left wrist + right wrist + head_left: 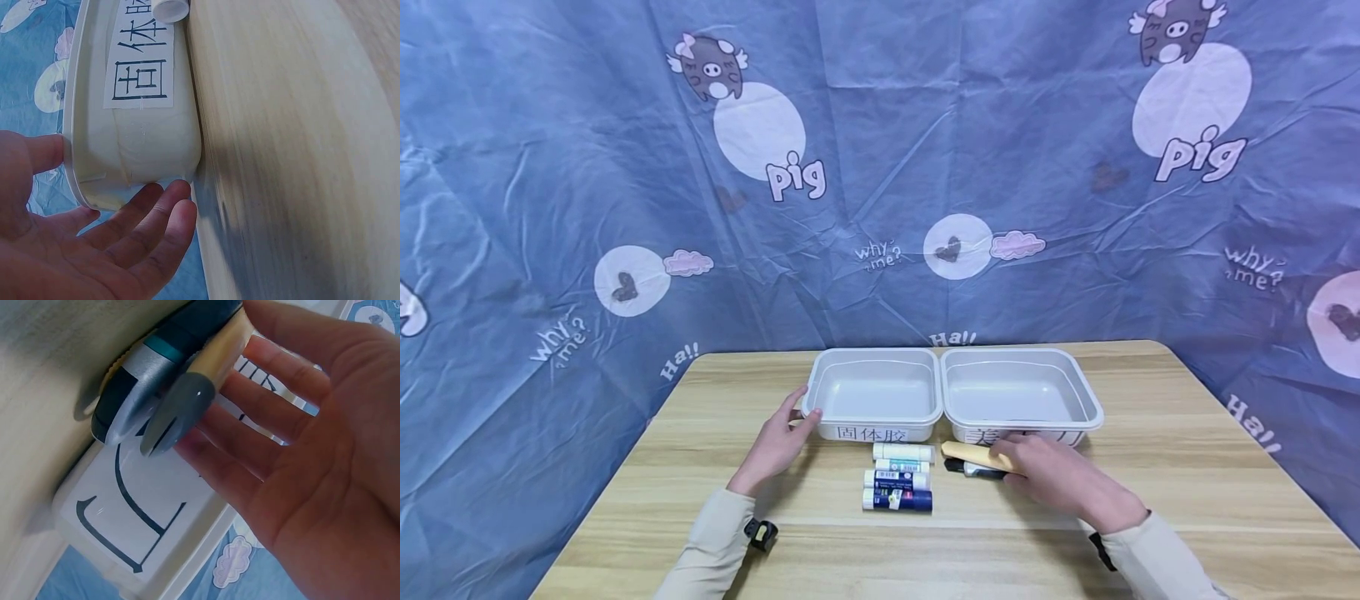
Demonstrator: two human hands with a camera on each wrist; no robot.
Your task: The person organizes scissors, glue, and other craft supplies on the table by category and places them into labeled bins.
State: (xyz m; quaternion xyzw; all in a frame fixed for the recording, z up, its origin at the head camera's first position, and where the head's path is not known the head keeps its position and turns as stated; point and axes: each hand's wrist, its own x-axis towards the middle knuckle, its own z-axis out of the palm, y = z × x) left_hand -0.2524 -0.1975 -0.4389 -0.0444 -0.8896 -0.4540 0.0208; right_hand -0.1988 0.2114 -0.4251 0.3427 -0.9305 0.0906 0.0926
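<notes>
My left hand (778, 450) touches the left end of a white plastic tub (850, 356), thumb against the rim and relaxed fingertips along the side wall in the left wrist view. With thumb and fingers, my right hand (1052, 475) pinches a yellow utility knife (972, 455) with a grey end (181, 412). Right beside it lies a black-and-silver utility knife (147, 365), partly covered by the hand in the head view. Both knives are in front of a second white tub (1022, 356), whose paper label (106, 506) is partly hidden.
Several glue sticks (904, 499) lie in a column in front of the left tub, which bears a label (872, 434) with Chinese characters. The two tubs stand side by side on the wooden table (820, 550). Behind hangs a blue patterned cloth (880, 167).
</notes>
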